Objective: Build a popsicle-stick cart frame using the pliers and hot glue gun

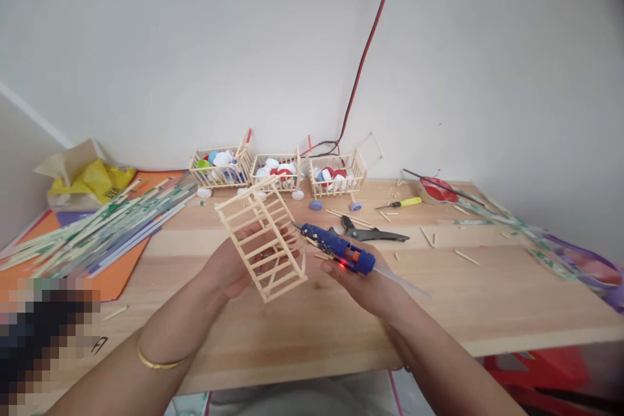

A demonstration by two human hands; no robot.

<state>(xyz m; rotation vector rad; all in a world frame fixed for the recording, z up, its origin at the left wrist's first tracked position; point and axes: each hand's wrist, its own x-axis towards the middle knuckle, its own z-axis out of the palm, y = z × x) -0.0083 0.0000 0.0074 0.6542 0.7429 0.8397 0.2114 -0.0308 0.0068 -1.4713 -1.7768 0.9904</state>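
My left hand point(241, 257) is closed on a small cart frame point(258, 240) built from thin wooden sticks, tilted above the table; the frame hides part of the fingers. A blue hot glue gun point(336, 247) is gripped in my right hand point(363, 283). Its nozzle points left, close to the frame's right side; whether they touch I cannot tell. A red light glows on the gun, and a clear glue stick point(402, 283) sticks out of its back end.
Three finished-looking stick carts point(221, 169) filled with bottle caps stand along the wall. Pruning shears point(375, 231), a yellow-handled knife point(402, 203) and cut sticks lie behind the gun. Bundled sticks point(117, 224) cover the left side; a red bowl point(439, 190) stands at the right.
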